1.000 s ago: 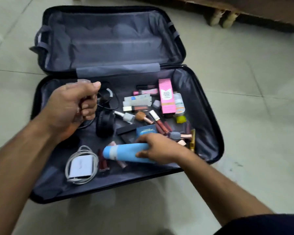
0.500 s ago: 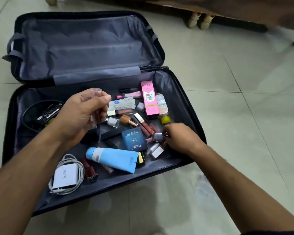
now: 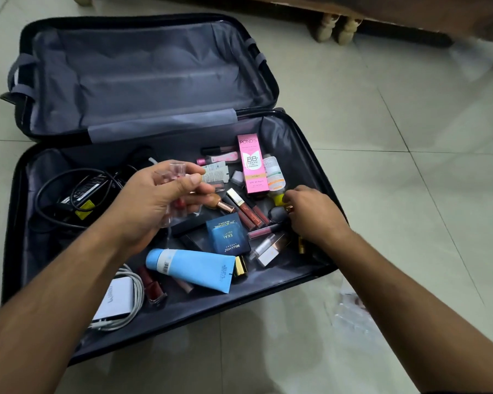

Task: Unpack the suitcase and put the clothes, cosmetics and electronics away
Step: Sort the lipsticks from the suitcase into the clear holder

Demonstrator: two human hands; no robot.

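Right hand (image 3: pixel 310 214) has shifted toward the pink carton (image 3: pixel 252 163).
Its fingers pinch a small gold-capped item; left hand (image 3: pixel 154 200) grips clear pouch (image 3: pixel 177 177) above suitcase (image 3: pixel 319 155).

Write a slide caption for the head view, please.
Left hand holds a clear pouch; right hand picks among cosmetics in the suitcase.
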